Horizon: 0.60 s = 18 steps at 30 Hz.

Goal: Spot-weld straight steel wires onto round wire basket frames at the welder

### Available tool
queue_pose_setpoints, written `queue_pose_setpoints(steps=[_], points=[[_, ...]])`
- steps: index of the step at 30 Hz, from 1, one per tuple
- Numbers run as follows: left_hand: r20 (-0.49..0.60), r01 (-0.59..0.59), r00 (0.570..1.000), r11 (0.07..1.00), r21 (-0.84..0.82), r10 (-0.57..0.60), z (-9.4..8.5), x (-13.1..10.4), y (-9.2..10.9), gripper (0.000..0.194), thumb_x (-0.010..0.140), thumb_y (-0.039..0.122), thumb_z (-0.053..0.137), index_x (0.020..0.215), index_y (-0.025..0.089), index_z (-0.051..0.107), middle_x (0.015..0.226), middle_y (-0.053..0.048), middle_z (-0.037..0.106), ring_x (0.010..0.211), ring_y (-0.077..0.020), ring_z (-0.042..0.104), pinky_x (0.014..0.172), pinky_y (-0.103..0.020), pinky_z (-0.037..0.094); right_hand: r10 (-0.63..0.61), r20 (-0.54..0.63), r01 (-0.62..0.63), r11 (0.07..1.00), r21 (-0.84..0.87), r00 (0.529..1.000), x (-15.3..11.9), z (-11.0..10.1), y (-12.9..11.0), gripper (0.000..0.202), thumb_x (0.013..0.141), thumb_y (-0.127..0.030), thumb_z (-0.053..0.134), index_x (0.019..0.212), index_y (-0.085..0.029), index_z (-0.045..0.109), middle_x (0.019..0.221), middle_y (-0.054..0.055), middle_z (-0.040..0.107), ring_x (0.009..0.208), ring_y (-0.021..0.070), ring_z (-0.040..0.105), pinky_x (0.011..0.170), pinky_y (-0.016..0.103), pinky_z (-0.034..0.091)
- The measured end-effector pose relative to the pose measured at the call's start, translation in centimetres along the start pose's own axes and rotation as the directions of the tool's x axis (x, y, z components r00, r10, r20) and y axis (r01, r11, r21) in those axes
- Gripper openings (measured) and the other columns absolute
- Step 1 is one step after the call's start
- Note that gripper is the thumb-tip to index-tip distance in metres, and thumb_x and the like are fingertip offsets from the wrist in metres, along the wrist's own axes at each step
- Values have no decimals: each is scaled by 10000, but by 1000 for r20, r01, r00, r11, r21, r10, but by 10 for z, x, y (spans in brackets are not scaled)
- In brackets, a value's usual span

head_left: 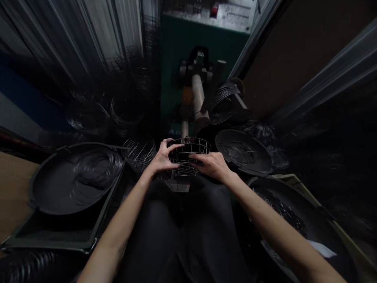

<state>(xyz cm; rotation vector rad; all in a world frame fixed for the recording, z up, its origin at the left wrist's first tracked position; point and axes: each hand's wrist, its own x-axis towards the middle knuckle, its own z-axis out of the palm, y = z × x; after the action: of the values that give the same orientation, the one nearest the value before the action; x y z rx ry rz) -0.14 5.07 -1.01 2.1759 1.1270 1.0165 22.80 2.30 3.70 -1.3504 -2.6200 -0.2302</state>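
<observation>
A round wire basket (191, 147) made of thin metal rings and cross wires is at the middle, in front of the machine arm (198, 94). My left hand (166, 157) grips its left side, thumb below and fingers along the upper rim. On the right side, my right hand (210, 163) holds the near part of the basket, with fingers pointing left over the wires. The far edge of the basket meets the lower tip of the machine. Below the basket is a small metal plate (178, 185).
A black pan (55, 184) with wire rings lies at left, beside a wire bundle (140, 151). At right are a pan with wire pieces (262, 157) and a larger tray (321, 232). Coiled rings (220, 104) hang near the green machine (173, 51).
</observation>
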Motion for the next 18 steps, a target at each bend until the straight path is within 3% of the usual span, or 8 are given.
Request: queue_pose_setpoints(steps=[7, 12, 18], points=[[22, 14, 1000, 999, -46, -13, -6, 11, -6, 675, 609, 327, 789, 1246, 259, 577, 1263, -79, 381, 1269, -272, 419, 1116, -449, 363, 60, 35, -60, 998, 10, 998, 12, -4, 3, 275, 879, -413, 637, 1132, -314, 677, 930, -22, 727, 744, 175, 687, 545, 233, 399], [45, 60, 997, 994, -96, -55, -13, 12, -2, 688, 592, 367, 808, 1230, 243, 581, 1241, -84, 429, 1244, -267, 458, 1115, -461, 360, 117, -112, -110, 992, 62, 987, -5, 2, -5, 275, 921, -370, 595, 1179, -292, 646, 1036, -14, 707, 778, 153, 673, 596, 227, 420], [24, 113, 994, 989, -99, -111, -15, 29, -7, 708, 563, 377, 830, 1215, 242, 589, 1237, -76, 430, 1233, -270, 473, 1103, -470, 372, 307, -215, -293, 951, 96, 927, -2, 7, -2, 177, 937, -347, 559, 953, -232, 692, 999, 35, 647, 741, 130, 600, 526, 207, 350]])
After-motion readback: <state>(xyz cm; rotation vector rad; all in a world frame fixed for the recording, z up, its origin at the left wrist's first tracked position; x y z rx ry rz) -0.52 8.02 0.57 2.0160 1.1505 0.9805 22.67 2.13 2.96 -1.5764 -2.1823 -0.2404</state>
